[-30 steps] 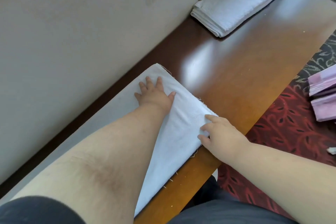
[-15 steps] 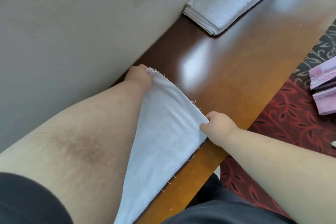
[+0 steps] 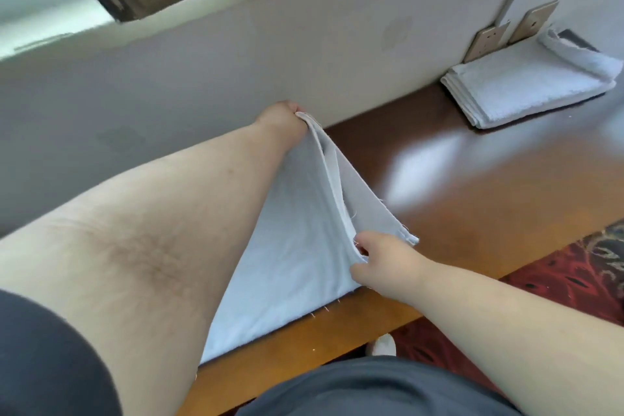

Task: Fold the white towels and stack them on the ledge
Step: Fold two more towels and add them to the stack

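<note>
Towel (image 3: 297, 246) in your grip lies on the wooden ledge (image 3: 472, 213), its end lifted. Your left hand (image 3: 282, 118) pinches the far corner by the wall, fingers mostly hidden behind the cloth. Your right hand (image 3: 381, 260) clasps the near corner's layers. Your left forearm covers the towel's left side. Folded towels (image 3: 526, 91) sit stacked at far right.

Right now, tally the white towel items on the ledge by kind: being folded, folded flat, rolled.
Towel being folded, held in both hands: 1
Folded flat stack by the wall: 1 stack; layer count unclear
Rolled towel on that stack: 1
Total: 3
</note>
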Motion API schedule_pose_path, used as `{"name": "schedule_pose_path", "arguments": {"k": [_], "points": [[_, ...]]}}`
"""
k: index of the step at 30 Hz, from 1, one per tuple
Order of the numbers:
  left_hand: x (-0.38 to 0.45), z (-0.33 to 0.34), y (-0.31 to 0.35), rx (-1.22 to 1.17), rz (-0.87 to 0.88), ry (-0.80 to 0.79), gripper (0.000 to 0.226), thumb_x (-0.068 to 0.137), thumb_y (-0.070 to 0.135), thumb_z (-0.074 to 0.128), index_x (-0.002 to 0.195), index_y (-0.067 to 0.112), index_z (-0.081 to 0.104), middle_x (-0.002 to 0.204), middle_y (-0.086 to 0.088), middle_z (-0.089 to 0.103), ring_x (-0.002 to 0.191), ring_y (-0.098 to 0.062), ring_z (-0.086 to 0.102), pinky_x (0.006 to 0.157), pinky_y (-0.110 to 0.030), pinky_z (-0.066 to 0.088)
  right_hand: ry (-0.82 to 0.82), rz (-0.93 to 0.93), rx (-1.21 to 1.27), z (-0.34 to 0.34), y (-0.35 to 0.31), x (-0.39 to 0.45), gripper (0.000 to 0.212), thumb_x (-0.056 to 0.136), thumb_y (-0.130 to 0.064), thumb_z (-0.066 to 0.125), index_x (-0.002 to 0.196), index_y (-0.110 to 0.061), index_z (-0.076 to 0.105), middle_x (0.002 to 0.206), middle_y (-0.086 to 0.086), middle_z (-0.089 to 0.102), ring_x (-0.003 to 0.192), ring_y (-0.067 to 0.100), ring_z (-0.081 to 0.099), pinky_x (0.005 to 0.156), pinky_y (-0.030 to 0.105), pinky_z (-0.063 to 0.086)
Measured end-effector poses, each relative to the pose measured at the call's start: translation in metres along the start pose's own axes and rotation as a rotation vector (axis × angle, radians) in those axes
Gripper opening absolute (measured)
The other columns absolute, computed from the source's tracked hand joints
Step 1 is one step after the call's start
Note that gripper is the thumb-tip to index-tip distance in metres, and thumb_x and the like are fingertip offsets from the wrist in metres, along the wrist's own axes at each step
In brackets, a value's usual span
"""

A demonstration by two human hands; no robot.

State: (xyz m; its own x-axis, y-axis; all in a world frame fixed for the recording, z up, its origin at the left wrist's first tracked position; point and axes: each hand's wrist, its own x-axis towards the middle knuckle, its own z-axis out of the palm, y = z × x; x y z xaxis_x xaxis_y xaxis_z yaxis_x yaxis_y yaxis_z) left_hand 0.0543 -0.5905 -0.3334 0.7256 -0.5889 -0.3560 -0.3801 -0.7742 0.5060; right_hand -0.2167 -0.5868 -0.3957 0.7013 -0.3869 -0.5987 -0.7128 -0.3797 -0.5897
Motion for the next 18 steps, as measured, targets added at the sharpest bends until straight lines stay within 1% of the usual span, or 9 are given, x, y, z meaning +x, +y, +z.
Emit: {"name": "schedule_pose_path", "arguments": {"k": [2,4,7,10,11,12,14,16,18], "points": [[-0.016,-0.012,-0.006,-0.107,-0.063,0.002,0.031,0.091,0.01,0.038,0.111,0.015,0.061,0.088,-0.014,0.064,0.067,-0.028,0.062,0.069,-0.038,0.057,0.012,0.04,-0.023,-0.001,-0.004,0.001,0.01,0.08,-0.019,0.055,0.081,-0.023,0.046,0.069,-0.004,0.052,0.056,0.013,0.047,0.047,0.022,0.035],[-0.029,-0.013,-0.007,-0.148,-0.078,-0.052,0.028,0.093,0.011,0.035,0.111,0.018,0.055,0.083,-0.011,0.06,0.056,-0.024,0.057,0.06,-0.031,0.05,0.044,0.151,0.023,-0.008,0.002,0.007,0.01,0.083,-0.015,0.051,0.084,-0.022,0.045,0.074,0.0,0.052,0.059,0.016,0.049,0.05,0.023,0.036],[-0.037,0.001,0.0,-0.059,-0.001,-0.111,0.026,0.095,0.012,0.036,0.114,0.019,0.053,0.083,-0.005,0.065,0.069,-0.023,0.068,0.064,-0.03,0.051,0.139,0.318,0.11,-0.025,0.024,0.017,0.007,0.084,-0.012,0.049,0.088,-0.018,0.049,0.08,0.005,0.057,0.061,0.02,0.052,0.049,0.023,0.037],[-0.03,0.018,0.005,-0.022,0.054,-0.117,0.021,0.095,0.013,0.04,0.109,0.019,0.055,0.095,-0.005,0.071,0.079,-0.024,0.069,0.058,-0.024,0.048,0.234,0.376,0.111,-0.035,0.053,0.022,0.014,0.083,-0.009,0.05,0.095,-0.014,0.052,0.081,0.008,0.058,0.063,0.021,0.055,0.048,0.024,0.036],[-0.026,0.023,0.005,-0.006,0.079,-0.104,0.02,0.095,0.013,0.043,0.108,0.017,0.056,0.099,-0.006,0.071,0.082,-0.025,0.069,0.061,-0.027,0.052,0.239,0.387,0.115,-0.036,0.061,0.024,0.017,0.082,-0.009,0.05,0.098,-0.014,0.053,0.083,0.008,0.059,0.065,0.021,0.056,0.049,0.025,0.037],[-0.022,0.027,0.005,0.016,0.102,-0.098,0.02,0.094,0.012,0.046,0.11,0.016,0.058,0.102,-0.008,0.071,0.087,-0.027,0.069,0.07,-0.034,0.056,0.239,0.396,0.125,-0.037,0.067,0.026,0.019,0.082,-0.011,0.051,0.101,-0.014,0.053,0.085,0.007,0.06,0.068,0.021,0.057,0.051,0.026,0.038],[-0.012,0.036,0.002,0.06,0.12,-0.091,0.024,0.092,0.013,0.05,0.114,0.015,0.059,0.106,-0.011,0.07,0.095,-0.031,0.068,0.084,-0.042,0.055,0.237,0.4,0.147,-0.037,0.074,0.032,0.023,0.084,-0.02,0.052,0.106,-0.015,0.055,0.091,0.007,0.063,0.071,0.019,0.058,0.054,0.026,0.04],[-0.006,0.044,0.0,0.062,0.113,-0.087,0.023,0.091,0.013,0.051,0.113,0.016,0.059,0.105,-0.01,0.07,0.094,-0.031,0.068,0.085,-0.043,0.055,0.255,0.397,0.15,-0.036,0.078,0.039,0.034,0.086,-0.033,0.052,0.115,-0.016,0.055,0.103,0.006,0.063,0.079,0.021,0.062,0.06,0.029,0.045],[0.001,0.051,-0.001,0.046,0.117,-0.086,0.021,0.092,0.013,0.05,0.11,0.017,0.059,0.103,-0.01,0.07,0.092,-0.03,0.068,0.084,-0.041,0.055,0.289,0.401,0.143,-0.034,0.079,0.047,0.047,0.087,-0.041,0.055,0.129,-0.018,0.05,0.118,0.006,0.059,0.094,0.027,0.063,0.076,0.036,0.052]]}}
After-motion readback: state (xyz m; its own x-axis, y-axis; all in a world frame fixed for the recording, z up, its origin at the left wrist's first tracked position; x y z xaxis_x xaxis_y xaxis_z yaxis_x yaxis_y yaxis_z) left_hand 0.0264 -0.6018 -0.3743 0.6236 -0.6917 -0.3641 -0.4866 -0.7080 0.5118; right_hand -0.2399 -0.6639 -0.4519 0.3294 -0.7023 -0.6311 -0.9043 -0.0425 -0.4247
